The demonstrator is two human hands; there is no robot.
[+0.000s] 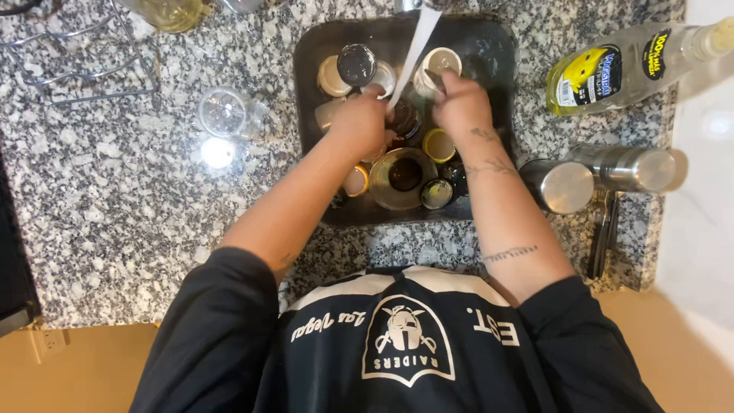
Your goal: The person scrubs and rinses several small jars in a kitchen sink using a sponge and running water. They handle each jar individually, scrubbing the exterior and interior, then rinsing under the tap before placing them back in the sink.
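Water (419, 42) ran in a slanted stream from the top centre of the frame down between our hands. We had both of them over the dark sink (489, 46), which was crowded with jars and cups, leaving little free room inside its rim. Our left hand (358, 122) was curled around a dark jar (404, 122), whose axis we could not tell. Our right hand (461, 103) was closed on a utensil handle (436, 79) angled toward the upper left. Granite counter (115, 199) lay open at left.
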